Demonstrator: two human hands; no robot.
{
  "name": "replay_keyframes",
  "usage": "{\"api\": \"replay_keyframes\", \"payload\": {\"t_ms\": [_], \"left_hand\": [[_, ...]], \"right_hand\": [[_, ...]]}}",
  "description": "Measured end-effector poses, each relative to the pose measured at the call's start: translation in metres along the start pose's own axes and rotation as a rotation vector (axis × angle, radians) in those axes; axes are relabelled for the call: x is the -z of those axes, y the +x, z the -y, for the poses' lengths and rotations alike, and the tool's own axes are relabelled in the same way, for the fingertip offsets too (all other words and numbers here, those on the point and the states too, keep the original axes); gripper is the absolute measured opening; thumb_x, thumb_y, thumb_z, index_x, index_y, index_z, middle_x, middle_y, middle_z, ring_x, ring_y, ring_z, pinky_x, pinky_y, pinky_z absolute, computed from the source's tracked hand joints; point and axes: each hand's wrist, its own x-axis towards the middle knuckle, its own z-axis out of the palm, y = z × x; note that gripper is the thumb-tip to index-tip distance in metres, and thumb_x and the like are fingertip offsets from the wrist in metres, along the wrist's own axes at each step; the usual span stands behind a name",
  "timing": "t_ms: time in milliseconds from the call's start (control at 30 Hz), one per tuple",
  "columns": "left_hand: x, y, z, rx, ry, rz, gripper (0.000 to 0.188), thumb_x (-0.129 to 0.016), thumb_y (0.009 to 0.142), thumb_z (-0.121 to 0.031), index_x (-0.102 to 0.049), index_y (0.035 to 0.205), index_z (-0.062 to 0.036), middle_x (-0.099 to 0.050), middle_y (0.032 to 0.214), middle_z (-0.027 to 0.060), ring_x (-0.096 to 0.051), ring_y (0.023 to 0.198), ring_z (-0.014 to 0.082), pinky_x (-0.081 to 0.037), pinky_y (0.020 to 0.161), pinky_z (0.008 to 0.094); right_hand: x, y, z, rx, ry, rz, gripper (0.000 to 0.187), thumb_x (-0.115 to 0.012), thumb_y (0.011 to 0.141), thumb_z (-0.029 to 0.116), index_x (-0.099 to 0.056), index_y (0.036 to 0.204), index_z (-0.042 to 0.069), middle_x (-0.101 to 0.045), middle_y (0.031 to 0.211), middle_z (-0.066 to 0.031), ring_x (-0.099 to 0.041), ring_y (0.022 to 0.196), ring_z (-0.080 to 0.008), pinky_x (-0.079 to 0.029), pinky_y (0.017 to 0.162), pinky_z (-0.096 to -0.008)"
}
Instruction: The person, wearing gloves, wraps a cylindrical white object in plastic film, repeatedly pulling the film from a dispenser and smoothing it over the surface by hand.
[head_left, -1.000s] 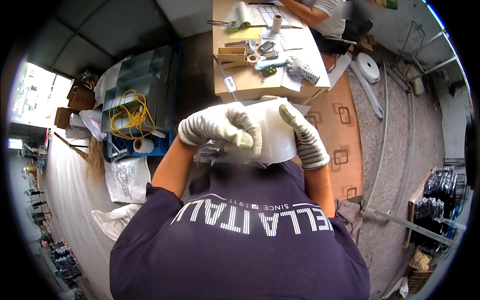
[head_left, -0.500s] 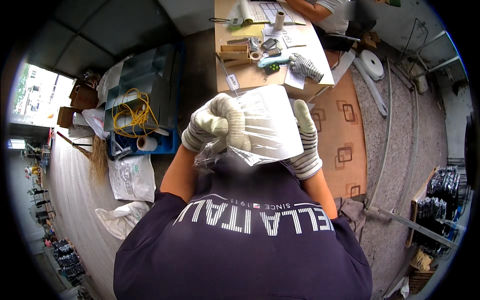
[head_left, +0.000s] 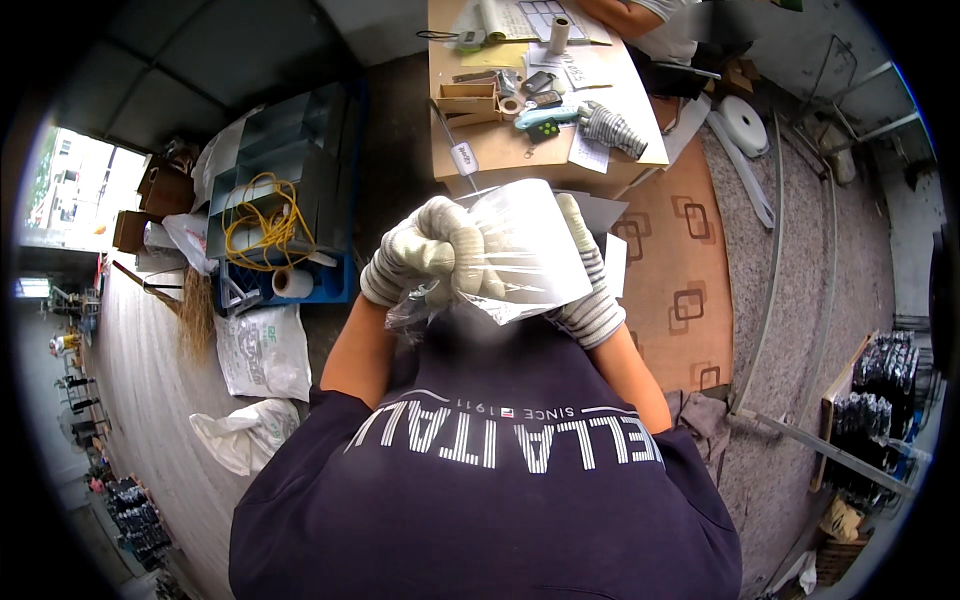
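Observation:
In front of my chest is a smooth white object wrapped in clear plastic (head_left: 533, 262), its far edge rounded. The film runs in tight pleats toward my left hand (head_left: 432, 252), which is closed in a fist round the gathered plastic. A loose crumpled end of the film (head_left: 412, 308) hangs below that fist. Against the object's right side, my right hand (head_left: 594, 285) holds it, fingers pointing away from me and partly hidden behind it. Striped knit gloves cover both hands. What lies inside the wrapping cannot be made out.
Beyond my hands stands a desk (head_left: 480, 150) with a small cardboard box (head_left: 468, 103), a striped glove (head_left: 612, 130) and papers. Another person's arm (head_left: 622, 16) rests at its far side. Leftward, a yellow cord (head_left: 268, 225) lies on grey metal trays; a white roll (head_left: 743, 127) sits right.
The wrapped object has shifted slightly left and toward me. My right hand has moved left with it, and my left fist keeps its grip on the plastic.

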Motion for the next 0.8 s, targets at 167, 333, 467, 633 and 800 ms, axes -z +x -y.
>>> {"api": "replay_keyframes", "payload": {"t_ms": [167, 333, 467, 633, 800], "left_hand": [[0.000, -0.006, -0.002, 0.018, -0.036, -0.021, 0.031, -0.068, 0.070, -0.017, -0.063, 0.072, 0.0135, -0.062, 0.080, 0.0311, -0.054, 0.046, 0.0174, -0.046, 0.049, 0.0272], [-0.006, 0.001, -0.011, -0.110, 0.018, 0.120, 0.032, -0.066, 0.072, -0.021, -0.063, 0.061, 0.0090, -0.055, 0.046, 0.0120, -0.056, 0.040, 0.0231, -0.052, 0.074, 0.0464], [-0.006, -0.004, -0.011, 0.023, 0.171, 0.016, 0.038, -0.070, 0.067, -0.026, -0.063, 0.060, 0.0099, -0.060, 0.059, 0.0222, -0.058, 0.047, 0.0284, -0.052, 0.070, 0.0399], [0.006, -0.018, -0.017, 0.139, 0.155, -0.118, 0.034, -0.070, 0.066, -0.017, -0.064, 0.078, 0.0133, -0.065, 0.068, 0.0187, -0.061, 0.055, 0.0193, -0.050, 0.055, 0.0243], [-0.007, -0.013, -0.029, 0.364, 0.318, -0.207, 0.046, -0.074, 0.064, -0.033, -0.066, 0.071, 0.0107, -0.064, 0.074, 0.0237, -0.061, 0.057, 0.0204, -0.049, 0.054, 0.0263]], "right_hand": [[0.011, 0.003, -0.012, 0.165, -0.709, -0.030, 0.058, -0.051, 0.087, 0.046, -0.041, 0.128, 0.006, -0.047, 0.127, -0.0112, -0.042, 0.118, -0.0235, -0.031, 0.103, -0.0374], [0.011, -0.003, -0.012, -0.003, 0.354, 0.009, 0.063, -0.050, 0.086, 0.052, -0.042, 0.127, 0.004, -0.050, 0.123, -0.0122, -0.048, 0.112, -0.0257, -0.039, 0.098, -0.0393], [0.011, -0.008, -0.005, -0.022, 0.309, 0.109, 0.087, -0.049, 0.075, 0.070, -0.040, 0.127, 0.001, -0.050, 0.118, -0.0210, -0.053, 0.105, -0.0340, -0.044, 0.090, -0.0474], [-0.008, -0.017, -0.004, -0.045, 0.414, 0.264, 0.098, -0.047, 0.068, 0.078, -0.036, 0.131, 0.004, -0.049, 0.115, -0.0230, -0.054, 0.098, -0.0350, -0.046, 0.082, -0.0491], [-0.017, -0.024, 0.003, 0.057, 0.272, 0.212, 0.097, -0.046, 0.068, 0.078, -0.021, 0.141, 0.018, -0.050, 0.112, -0.0232, -0.055, 0.081, -0.0314, -0.048, 0.068, -0.0402]]}}
